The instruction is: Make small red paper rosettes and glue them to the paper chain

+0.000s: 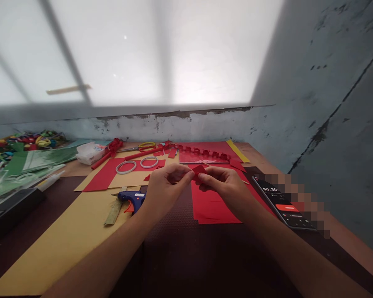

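Observation:
A small piece of red paper (199, 170) is pinched between my two hands above the table. My left hand (170, 182) grips its left edge between thumb and fingers. From the other side, my right hand (224, 182) presses thumb and fingertips against it. Below and behind my right hand lie red paper sheets (216, 211). Left of my left wrist, a blue glue gun (133, 198) with an orange trigger and a lit red light rests on a strip of cardboard-like material (113, 213). My forearm partly hides the glue gun.
Two white tape rings (126, 167), yellow-handled scissors (146, 146) and a red looped paper strip (202, 152) lie farther back. A phone (282, 203) showing a timer is at the right. Tan card (46, 240), a black box (14, 211) and colourful bundles (43, 140) occupy the left.

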`<state>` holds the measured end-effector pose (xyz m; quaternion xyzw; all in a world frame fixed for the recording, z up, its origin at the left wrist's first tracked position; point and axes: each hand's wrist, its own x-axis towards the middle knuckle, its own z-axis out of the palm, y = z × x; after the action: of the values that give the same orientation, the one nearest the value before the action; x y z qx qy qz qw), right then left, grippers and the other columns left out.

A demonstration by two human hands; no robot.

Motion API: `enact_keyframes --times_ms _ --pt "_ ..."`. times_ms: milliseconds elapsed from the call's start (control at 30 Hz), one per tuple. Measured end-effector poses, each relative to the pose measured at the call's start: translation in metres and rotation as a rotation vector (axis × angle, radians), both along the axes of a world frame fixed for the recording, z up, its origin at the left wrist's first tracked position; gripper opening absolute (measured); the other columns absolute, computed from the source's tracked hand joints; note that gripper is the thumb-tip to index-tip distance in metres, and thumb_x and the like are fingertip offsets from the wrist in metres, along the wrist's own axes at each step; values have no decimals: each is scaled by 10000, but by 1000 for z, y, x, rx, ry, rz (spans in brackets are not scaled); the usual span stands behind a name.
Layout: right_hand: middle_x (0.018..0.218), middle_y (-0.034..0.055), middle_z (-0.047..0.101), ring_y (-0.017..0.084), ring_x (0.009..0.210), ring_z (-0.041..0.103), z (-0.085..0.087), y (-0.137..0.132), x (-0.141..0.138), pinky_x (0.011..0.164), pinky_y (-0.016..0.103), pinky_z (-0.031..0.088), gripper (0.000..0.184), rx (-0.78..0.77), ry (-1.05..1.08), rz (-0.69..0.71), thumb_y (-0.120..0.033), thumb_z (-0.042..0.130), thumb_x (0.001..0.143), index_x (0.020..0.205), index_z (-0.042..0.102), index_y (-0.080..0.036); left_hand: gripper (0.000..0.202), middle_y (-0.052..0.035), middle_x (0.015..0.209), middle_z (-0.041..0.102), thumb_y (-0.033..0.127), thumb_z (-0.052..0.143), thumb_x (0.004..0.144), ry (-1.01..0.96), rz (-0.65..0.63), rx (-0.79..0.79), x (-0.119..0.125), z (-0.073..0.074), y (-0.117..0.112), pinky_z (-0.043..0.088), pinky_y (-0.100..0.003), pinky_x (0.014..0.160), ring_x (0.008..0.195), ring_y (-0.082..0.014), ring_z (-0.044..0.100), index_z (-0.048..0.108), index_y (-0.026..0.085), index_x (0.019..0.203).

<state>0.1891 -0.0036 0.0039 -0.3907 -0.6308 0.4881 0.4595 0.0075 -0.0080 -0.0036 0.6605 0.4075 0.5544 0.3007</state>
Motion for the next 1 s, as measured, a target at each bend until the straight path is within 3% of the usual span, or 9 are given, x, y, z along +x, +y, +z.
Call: enact_keyframes --times_ms 267,500,1000 --pt "740 -11 669 129 723 589 1 -1 0 691 253 489 135 99 1 -9 -340 762 813 800 741 -208 61 -11 729 738 249 754 822 -28 -7 -18 1 1 -2 540 -209 601 666 -133 694 748 189 825" --pt "745 -6 681 128 725 590 1 -1 -1 692 254 483 165 93 -10 -13 -360 741 834 786 732 -203 113 -27 768 741 262 777 803 -129 -71 -68 1 -1 0 569 -240 666 713 -149 707 731 178 863" --pt "721 -12 631 137 705 561 -1 -1 -5 675 280 453 138 101 -25 -44 -302 685 846 759 687 -195 77 -16 773 751 180 765 791 -111 -83 -29 4 -2 -2 572 -210 649 712 -132 719 732 186 860"
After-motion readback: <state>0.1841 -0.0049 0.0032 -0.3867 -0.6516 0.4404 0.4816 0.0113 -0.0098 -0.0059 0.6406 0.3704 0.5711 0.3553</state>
